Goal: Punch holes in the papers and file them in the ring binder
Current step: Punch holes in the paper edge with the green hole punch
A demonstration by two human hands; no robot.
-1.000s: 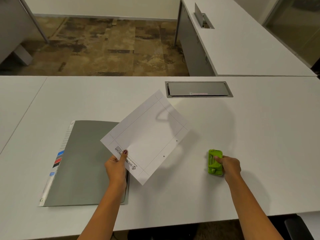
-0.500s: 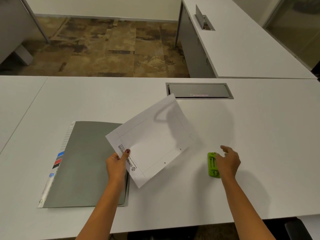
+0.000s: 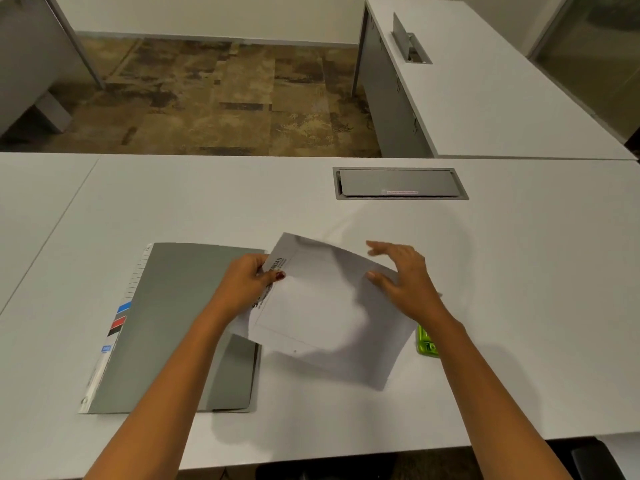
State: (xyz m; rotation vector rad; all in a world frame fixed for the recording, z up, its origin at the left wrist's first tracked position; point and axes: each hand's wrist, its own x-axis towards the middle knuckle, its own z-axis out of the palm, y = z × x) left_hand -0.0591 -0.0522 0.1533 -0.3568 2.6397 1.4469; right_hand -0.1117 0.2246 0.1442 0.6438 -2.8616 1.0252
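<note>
Near the front edge of the white desk (image 3: 519,306), a closed grey binder (image 3: 180,323) lies flat toward the left, with coloured index tabs (image 3: 119,317) showing along its left side. Just right of it, a sheet of paper (image 3: 329,327) is held above the desk between both hands, tilted and slightly bowed, its lower left part overlapping the binder's right edge. A small punched hole shows near the sheet's lower edge, and dark print runs along its upper left edge. The left hand (image 3: 242,285) pinches that printed edge, thumb on top and fingers closed underneath. The right hand (image 3: 405,278) rests at the sheet's upper right edge with the fingers spread and loosely open, the thumb lying on the paper; whether the fingers clamp the sheet from behind cannot be told. A green punch (image 3: 427,342) sits on the desk just right of the sheet, partly hidden by the right forearm. Farther back, toward the far edge, a grey cable hatch (image 3: 398,183) is set into the desk, its lid shut.
</note>
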